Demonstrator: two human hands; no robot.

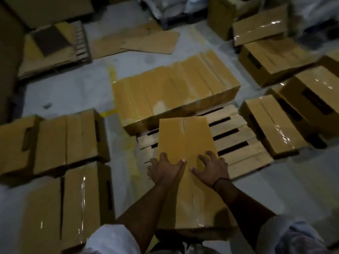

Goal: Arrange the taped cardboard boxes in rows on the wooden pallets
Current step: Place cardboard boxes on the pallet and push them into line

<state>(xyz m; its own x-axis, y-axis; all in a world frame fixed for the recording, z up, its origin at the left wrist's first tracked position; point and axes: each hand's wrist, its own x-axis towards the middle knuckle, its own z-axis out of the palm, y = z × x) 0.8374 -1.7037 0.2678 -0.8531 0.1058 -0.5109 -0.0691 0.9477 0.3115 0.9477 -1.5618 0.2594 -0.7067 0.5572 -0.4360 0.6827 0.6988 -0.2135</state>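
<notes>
Box [185, 136], stiff, likely heavy, wants side grips; left hand [166, 168] and right hand [211, 168] only press splayed fingers [211, 154] atop it.

Both arms stretched forward; left hand [166, 170] and right hand [211, 170] side by side, fingers [213, 155] spread, bent.

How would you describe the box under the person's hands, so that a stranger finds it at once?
Find the slatted wooden pallet in the middle of the floor, with a row of taped brown cardboard boxes along its far side. The long brown cardboard box lies before that row, pointing toward the person. Only it has the left hand and the right hand on its top.
</notes>
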